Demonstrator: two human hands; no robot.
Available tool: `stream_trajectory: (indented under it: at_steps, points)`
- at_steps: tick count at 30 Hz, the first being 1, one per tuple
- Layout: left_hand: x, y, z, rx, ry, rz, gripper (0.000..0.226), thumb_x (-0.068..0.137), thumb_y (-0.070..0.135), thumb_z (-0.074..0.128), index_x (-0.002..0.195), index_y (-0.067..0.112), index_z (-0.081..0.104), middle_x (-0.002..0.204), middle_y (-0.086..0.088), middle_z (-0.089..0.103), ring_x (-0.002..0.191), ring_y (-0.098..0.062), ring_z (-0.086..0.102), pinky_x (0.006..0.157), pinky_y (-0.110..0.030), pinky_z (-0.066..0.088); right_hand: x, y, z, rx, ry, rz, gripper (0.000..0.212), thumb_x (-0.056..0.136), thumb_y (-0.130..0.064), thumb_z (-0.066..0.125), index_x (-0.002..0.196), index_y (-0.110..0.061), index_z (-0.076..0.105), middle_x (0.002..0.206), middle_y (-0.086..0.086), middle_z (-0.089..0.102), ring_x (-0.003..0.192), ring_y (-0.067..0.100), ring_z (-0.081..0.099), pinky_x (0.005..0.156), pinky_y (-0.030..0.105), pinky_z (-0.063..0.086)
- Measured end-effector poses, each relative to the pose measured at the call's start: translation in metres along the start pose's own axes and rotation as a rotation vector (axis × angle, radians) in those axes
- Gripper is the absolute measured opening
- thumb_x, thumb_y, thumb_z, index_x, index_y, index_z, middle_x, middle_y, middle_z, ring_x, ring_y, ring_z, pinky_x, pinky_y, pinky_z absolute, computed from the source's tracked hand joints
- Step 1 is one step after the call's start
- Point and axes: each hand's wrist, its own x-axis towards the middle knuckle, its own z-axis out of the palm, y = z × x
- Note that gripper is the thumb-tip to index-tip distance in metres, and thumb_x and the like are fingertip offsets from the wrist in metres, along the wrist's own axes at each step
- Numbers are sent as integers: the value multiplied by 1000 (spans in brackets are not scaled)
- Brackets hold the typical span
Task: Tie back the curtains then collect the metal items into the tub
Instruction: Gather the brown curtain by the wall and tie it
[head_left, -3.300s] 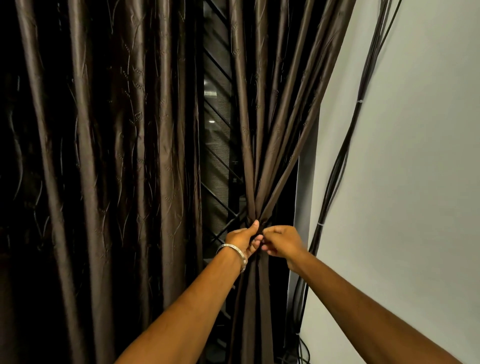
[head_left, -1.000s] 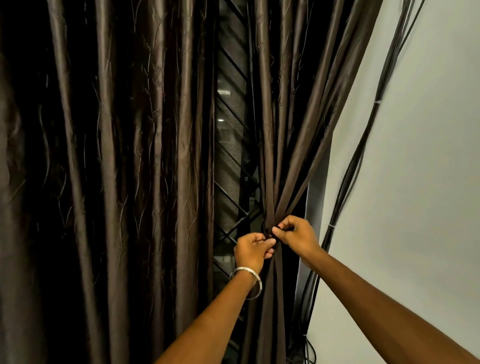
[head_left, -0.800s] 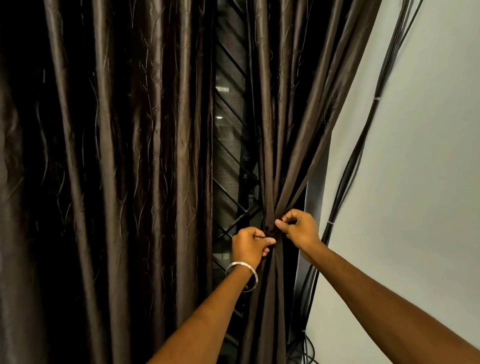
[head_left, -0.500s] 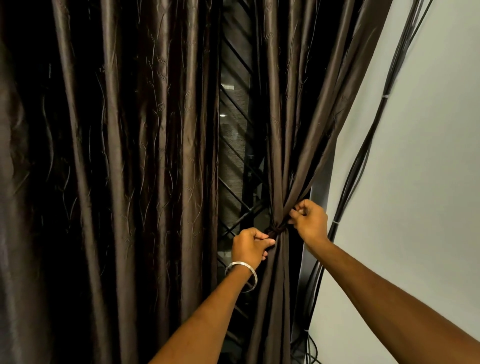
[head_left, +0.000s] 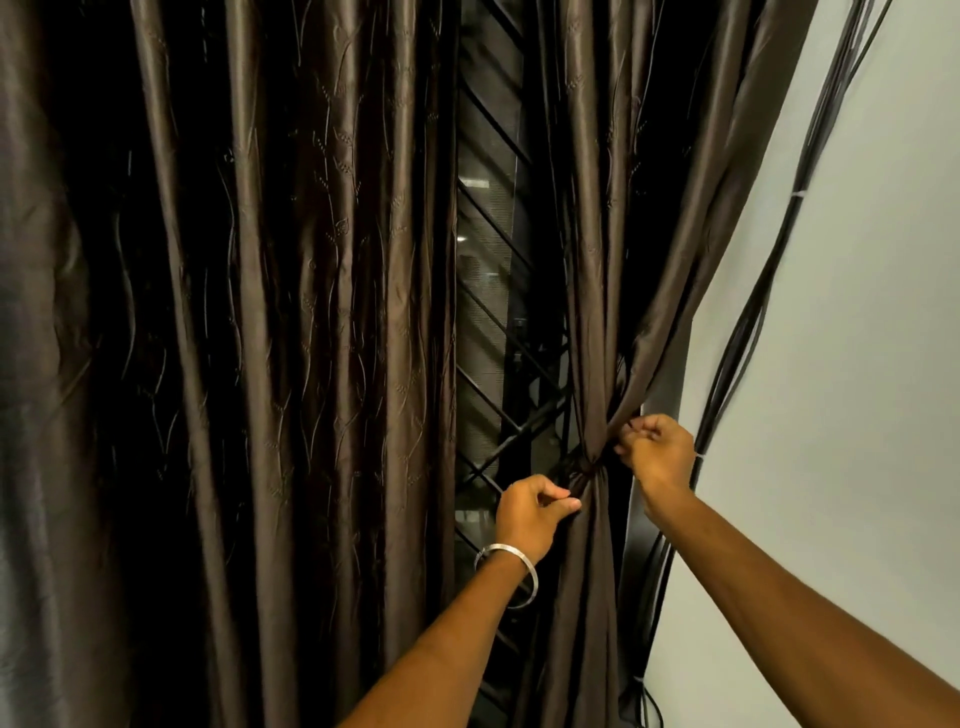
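The right brown curtain (head_left: 597, 260) is gathered into a narrow waist by a dark tie-back band (head_left: 586, 469). My left hand (head_left: 530, 512), with a silver bangle on its wrist, pinches the band's left end beside the knot. My right hand (head_left: 655, 452) pinches the band's other end up and to the right of the knot. The left brown curtain (head_left: 291, 312) hangs loose in long folds. No metal items or tub show in this view.
A window with a dark diagonal grille (head_left: 493, 322) shows in the gap between the curtains. A bundle of black cables (head_left: 748, 322) runs down the pale wall (head_left: 841, 364) just right of the curtain, close behind my right hand.
My hands, close together at the knot earlier, have drawn apart: the right one moved up and right, the left one down and left, pulling the band's ends. The view shifted slightly.
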Motion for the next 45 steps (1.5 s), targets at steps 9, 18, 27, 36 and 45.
stream_trajectory:
  at_steps: [9, 18, 27, 36, 45]
  points:
    - [-13, -23, 14, -133, -126, -136, 62, 73, 22, 83, 110, 27, 33, 117, -4, 54, 104, -17, 61, 92, -32, 53, -35, 27, 3, 268, -515, 191, 75, 77, -51, 76, 134, -17, 42, 122, 0, 64, 106, 13, 65, 91, 28, 51]
    - [-31, -30, 41, -110, -215, -170, 74, 95, -6, 50, 150, 19, 7, 151, -9, 33, 139, -21, 36, 109, -28, 41, -57, 47, 22, -227, -498, 29, 31, 80, -14, 76, 107, -18, 59, 92, -4, 65, 87, 9, 64, 59, 6, 43]
    - [-34, -48, 51, 175, -214, -153, 77, 93, 33, 48, 154, 7, 8, 148, -12, 42, 130, -30, 48, 106, -42, 43, -60, 72, 18, -322, -495, -32, 19, 90, -18, 65, 104, -10, 56, 92, 5, 66, 87, 20, 64, 66, 18, 45]
    - [-39, -44, 22, 391, -231, -164, 62, 88, 47, 61, 136, 15, 39, 129, -6, 56, 111, -26, 60, 89, -41, 52, -64, 46, 3, -1142, -553, -46, 95, 78, -88, 18, 109, -10, 63, 107, 11, 67, 100, 31, 64, 83, 40, 52]
    - [-76, -41, -34, 804, -57, -109, 38, 96, 46, 49, 117, 16, 60, 111, -5, 68, 103, -26, 64, 80, -36, 53, -87, 44, -10, -1565, -788, -88, 102, 80, -85, 9, 132, -11, 57, 133, 12, 58, 113, 31, 60, 91, 43, 52]
